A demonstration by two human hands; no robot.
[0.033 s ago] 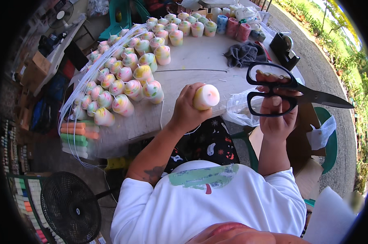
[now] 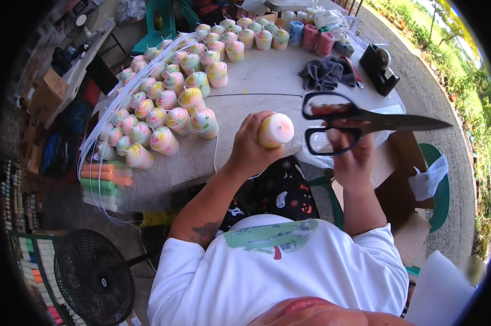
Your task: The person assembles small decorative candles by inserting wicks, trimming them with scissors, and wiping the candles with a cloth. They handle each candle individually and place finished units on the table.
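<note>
A wooden table (image 2: 267,76) carries rows of swirled multicoloured candles (image 2: 169,103), a grey cloth (image 2: 324,73) and a black tape dispenser (image 2: 380,68). Above its near edge, the left hand (image 2: 251,146) wraps its fingers around a pale pink-tinted candle (image 2: 276,130), held tilted on its side. Just beside it, the right hand (image 2: 351,155) grips black-handled scissors (image 2: 365,122) through the loops, blades shut and pointing right.
</note>
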